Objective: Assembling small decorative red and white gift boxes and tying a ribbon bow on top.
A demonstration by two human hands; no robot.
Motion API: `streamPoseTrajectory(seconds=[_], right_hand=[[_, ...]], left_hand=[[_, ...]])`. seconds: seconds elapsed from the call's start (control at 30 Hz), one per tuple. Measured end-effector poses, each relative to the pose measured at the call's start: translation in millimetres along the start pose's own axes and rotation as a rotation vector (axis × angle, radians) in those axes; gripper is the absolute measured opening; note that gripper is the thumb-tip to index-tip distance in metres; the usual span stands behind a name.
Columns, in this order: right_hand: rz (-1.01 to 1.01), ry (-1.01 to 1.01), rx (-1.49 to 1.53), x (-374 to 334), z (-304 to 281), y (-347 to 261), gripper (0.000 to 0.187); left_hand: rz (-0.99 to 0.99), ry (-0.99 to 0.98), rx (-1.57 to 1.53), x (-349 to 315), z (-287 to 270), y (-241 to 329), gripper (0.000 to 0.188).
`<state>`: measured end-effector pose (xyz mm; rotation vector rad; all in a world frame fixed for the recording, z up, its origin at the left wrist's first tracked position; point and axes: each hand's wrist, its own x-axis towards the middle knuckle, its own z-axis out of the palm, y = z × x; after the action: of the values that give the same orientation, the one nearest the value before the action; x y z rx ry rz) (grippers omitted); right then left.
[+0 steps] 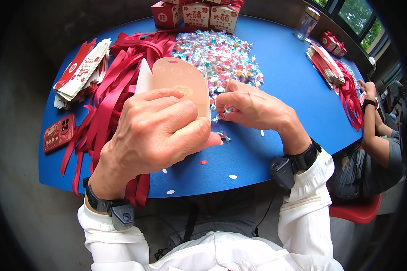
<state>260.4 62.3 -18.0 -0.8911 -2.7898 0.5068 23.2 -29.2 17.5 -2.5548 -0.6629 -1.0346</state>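
My left hand (pixel 160 126) is wrapped round a small paper gift box (pixel 183 79), whose pale inner side and rounded flap stand up above my knuckles. The lower part of the box is hidden behind the hand. Just to the right, my right hand (pixel 262 106) pinches a shiny wrapped candy (pixel 227 112) between thumb and fingers, at the near edge of a big pile of wrapped candies (pixel 212 52). One loose candy (pixel 223 136) lies on the blue table (pixel 285 58) beside my left thumb.
Dark red ribbons (pixel 106 95) spread left of the box, some hanging over the front edge. Further left are stacked flat boxes (pixel 83 72) and a red phone (pixel 59 133). Finished boxes (pixel 196 16) and a jar (pixel 306 23) stand behind. Another person's arm (pixel 371 122) is at right.
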Motion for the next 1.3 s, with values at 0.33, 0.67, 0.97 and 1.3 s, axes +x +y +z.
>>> streamPoseTrajectory(seconds=[0.33, 0.67, 0.97, 1.3], right_hand=[[-0.032, 0.031, 0.016, 1, -8, 11, 0.011], [0.069, 0.124, 0.611, -3, -49, 12, 0.013], [-0.289, 0.318, 0.879, 9, -62, -44, 0.019], [-0.364, 0.54, 0.045, 24, -45, -81, 0.017]], left_hand=[[-0.005, -0.003, 0.013, 1, -1, 2, 0.034], [0.042, 0.019, -0.005, -2, -4, 2, 0.034], [0.046, 0.045, -0.063, -5, -4, -3, 0.034], [0.035, 0.071, -0.032, -4, -3, -1, 0.033]])
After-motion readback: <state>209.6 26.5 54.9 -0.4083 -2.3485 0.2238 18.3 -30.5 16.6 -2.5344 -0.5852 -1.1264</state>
